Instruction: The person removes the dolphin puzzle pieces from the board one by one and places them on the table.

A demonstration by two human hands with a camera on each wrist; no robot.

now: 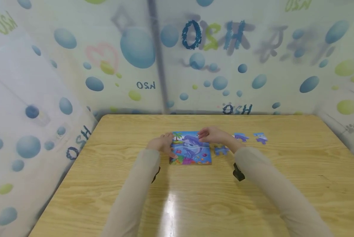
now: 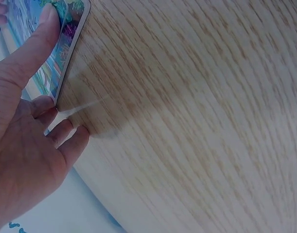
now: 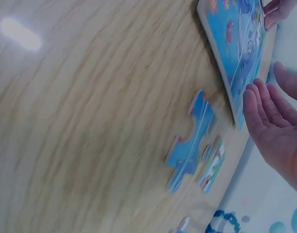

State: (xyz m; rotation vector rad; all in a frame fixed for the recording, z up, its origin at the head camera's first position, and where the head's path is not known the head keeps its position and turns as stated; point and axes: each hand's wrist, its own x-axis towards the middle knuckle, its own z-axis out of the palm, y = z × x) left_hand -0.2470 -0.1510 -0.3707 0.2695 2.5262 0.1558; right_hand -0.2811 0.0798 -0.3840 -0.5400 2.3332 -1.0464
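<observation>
Bright blue and purple, a thin, squarish puzzle board (image 1: 191,152) lies flat on the yellowish wood-grained table (image 1: 194,200), toward its far edge; leaping dolphins, a palm and coral fill its glossy picture, and a pale, smooth rim shows its slight thickness. The person's left hand (image 1: 161,144) rests at the left side of the board, thumb stretched over the printed coral by the near left corner and spread from the loosely bent fingers, which lie along the left edge. The right hand (image 1: 216,135) hovers about the board's far right part, its slim fingers lined up together, the thumb held apart with nothing visible between; whether the fingertips touch the surface cannot be told.

Right of the board lie loose pieces with rounded knobs and notches: a blue one (image 1: 221,150) just beside it, a purple-and-blue one (image 1: 241,137) farther off, partly behind the right hand, and a pale blue and violet one (image 1: 260,138) farthest right. Soft beige sleeves (image 1: 135,187) cover both arms, and beyond the table hangs a pale backdrop (image 1: 105,95) printed with blue and green bubbles
</observation>
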